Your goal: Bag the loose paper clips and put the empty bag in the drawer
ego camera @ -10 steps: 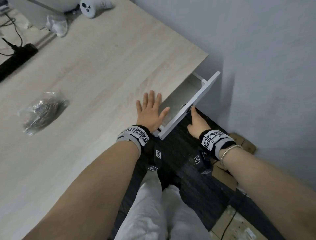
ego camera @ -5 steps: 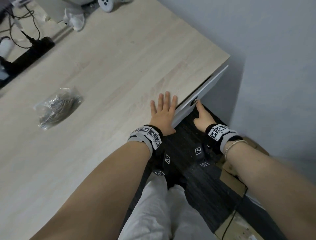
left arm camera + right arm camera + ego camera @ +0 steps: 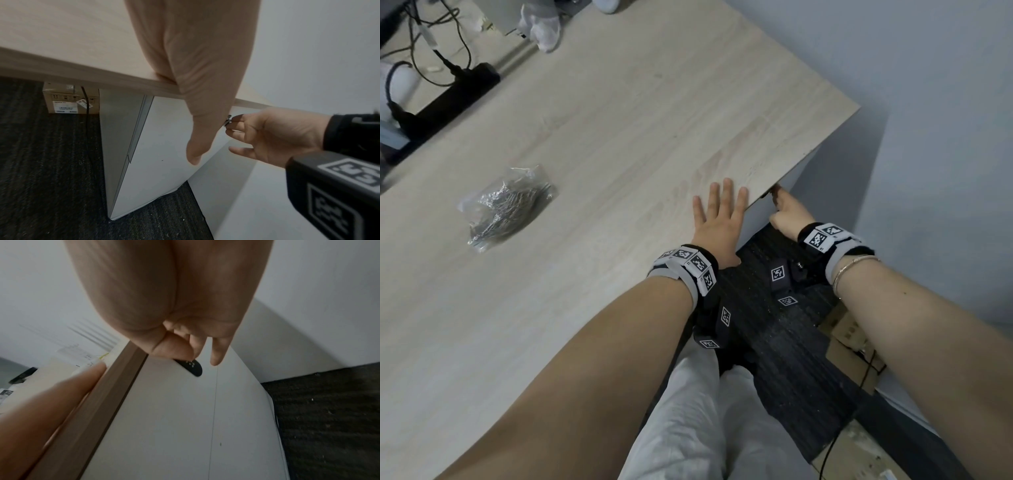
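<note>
Resting flat on the tabletop [image 3: 619,130] at its near edge, the left hand [image 3: 717,226] has its fingers straight and spread, holding nothing, thumb hanging below the edge. Just beside it, under that edge, the right hand [image 3: 789,214] touches the white drawer [image 3: 174,418] front at its dark handle slot [image 3: 190,367]; whether the fingers hook it I cannot tell. The drawer front sits flush. Further in, well left of both hands, the clear bag of paper clips [image 3: 505,205] lies on the tabletop. A black power strip [image 3: 445,99] lies by the far left edge.

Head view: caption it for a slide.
Left hand flat on desk, right hand at closed drawer, bagged clips aside.
</note>
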`<state>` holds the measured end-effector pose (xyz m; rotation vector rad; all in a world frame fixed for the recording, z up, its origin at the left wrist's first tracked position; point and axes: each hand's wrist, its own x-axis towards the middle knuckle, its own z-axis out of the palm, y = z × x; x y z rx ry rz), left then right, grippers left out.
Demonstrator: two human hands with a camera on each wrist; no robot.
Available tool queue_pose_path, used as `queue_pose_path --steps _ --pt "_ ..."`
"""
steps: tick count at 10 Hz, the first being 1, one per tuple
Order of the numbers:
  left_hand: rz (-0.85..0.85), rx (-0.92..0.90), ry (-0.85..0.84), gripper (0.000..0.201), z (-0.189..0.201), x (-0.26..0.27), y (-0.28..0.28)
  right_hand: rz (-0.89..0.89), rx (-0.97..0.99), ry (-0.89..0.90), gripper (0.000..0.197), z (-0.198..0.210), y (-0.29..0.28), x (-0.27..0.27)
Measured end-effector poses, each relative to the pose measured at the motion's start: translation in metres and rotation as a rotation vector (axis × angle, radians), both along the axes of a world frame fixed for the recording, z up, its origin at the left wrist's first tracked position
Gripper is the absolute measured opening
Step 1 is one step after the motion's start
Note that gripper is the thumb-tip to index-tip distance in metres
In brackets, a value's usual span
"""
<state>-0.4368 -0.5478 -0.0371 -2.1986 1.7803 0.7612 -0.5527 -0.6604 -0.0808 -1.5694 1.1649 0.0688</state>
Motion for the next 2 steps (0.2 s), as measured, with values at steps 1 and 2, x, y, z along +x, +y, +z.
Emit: queue_pose_path --steps 1,2 --pt "0.008 -0.007 0.017 0.124 0.0 0.001 0.0 0.04 -0.023 0.014 0.069 -0.001 -0.011 -0.006" --pt "0.036 -0.023 0.0 0.12 0.0 0.0 -0.001 0.042 -0.06 0.061 0.064 -0.005 -0.012 -0.016"
